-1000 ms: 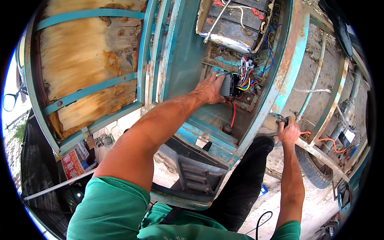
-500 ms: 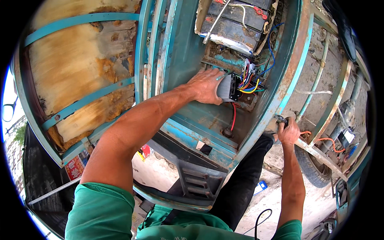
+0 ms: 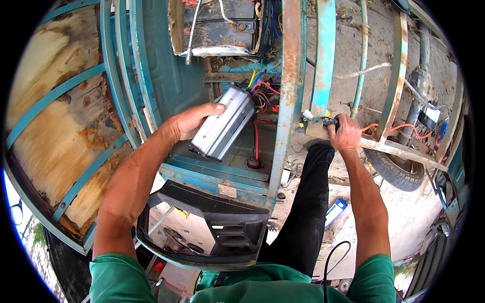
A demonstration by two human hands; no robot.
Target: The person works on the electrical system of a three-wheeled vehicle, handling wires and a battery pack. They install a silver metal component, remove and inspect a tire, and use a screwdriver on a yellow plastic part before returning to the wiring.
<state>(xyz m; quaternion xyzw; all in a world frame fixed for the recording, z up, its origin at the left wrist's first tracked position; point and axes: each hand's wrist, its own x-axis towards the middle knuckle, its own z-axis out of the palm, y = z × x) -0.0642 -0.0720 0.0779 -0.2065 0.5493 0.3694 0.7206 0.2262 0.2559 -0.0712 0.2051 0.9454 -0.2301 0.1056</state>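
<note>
My left hand [image 3: 194,120] is closed on a silver, ribbed metal controller box [image 3: 225,123], with the thumb on its upper face and the fingers under its left side. The box is tilted inside a blue-green metal compartment [image 3: 174,81]. Coloured wires [image 3: 256,83] run from its far end, and a thick red and black cable [image 3: 255,144] goes down beside it. My right hand [image 3: 345,132] is closed round a small dark-handled tool [image 3: 330,121] beside the rusty frame. The fingers hide much of the tool, so its kind is unclear.
Dark batteries [image 3: 212,33] sit in a worn case at the compartment's far end. A rusty rail [image 3: 289,96] stands between my hands. To the left is a wood-backed panel [image 3: 60,116]; a black plastic cover [image 3: 235,227] lies near me. A tyre [image 3: 396,169] shows at right.
My left hand has brought the controller box up and nearer, turning its printed long side into view. My view has shifted rightward. The right hand still grips the dark tool.
</note>
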